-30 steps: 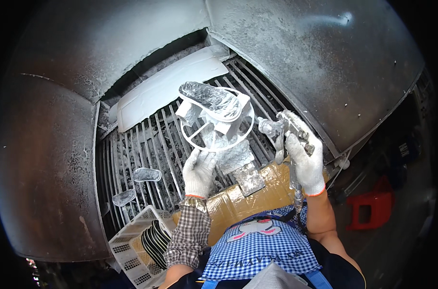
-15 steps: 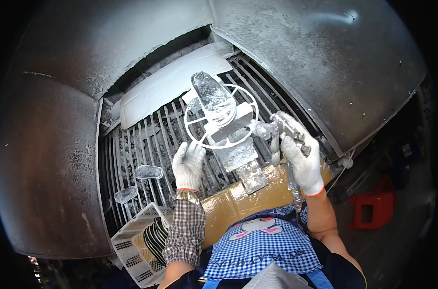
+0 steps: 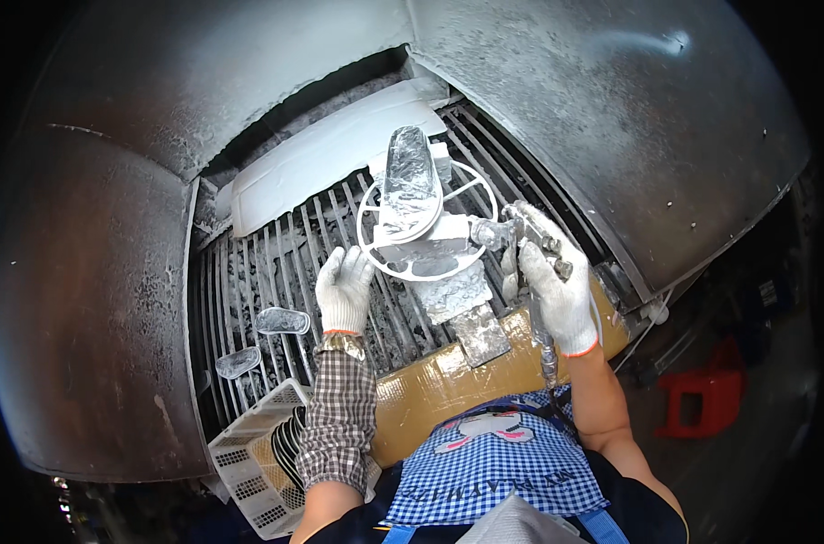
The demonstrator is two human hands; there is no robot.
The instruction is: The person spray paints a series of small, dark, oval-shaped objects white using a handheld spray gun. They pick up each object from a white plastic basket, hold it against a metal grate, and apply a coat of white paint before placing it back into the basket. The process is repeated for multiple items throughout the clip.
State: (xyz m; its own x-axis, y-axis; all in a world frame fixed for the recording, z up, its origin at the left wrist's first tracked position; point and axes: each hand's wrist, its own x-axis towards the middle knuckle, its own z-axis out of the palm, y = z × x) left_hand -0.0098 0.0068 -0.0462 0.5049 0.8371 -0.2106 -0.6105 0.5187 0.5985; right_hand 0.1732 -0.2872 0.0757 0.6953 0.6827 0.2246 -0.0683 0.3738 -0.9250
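My right hand [image 3: 561,295], in a white knit glove, grips a spray gun [image 3: 531,238] whose nozzle end is at the right side of a white ring-shaped turntable [image 3: 427,274]. On the turntable lies a long, rounded piece [image 3: 410,172] with a crinkled, shiny, film-like surface, its near end coated white. My left hand [image 3: 344,290], also gloved, holds nothing. Its fingers are stretched out, with the tips at the turntable's left rim; whether they touch it I cannot tell. Below the turntable is a white-crusted support [image 3: 482,334].
Two small clear-looking oval pieces [image 3: 282,321] rest on the metal slats [image 3: 289,272] at left. A white plastic basket [image 3: 248,471] holds dark curved items. A white sheet [image 3: 294,177] lies at the back. Metal walls [image 3: 602,136] enclose the slats; a red stool [image 3: 702,385] stands right.
The turntable has turned, and the rounded piece on it now points more straight away from me. My left hand has drawn slightly left; the spray gun has shifted only a little.
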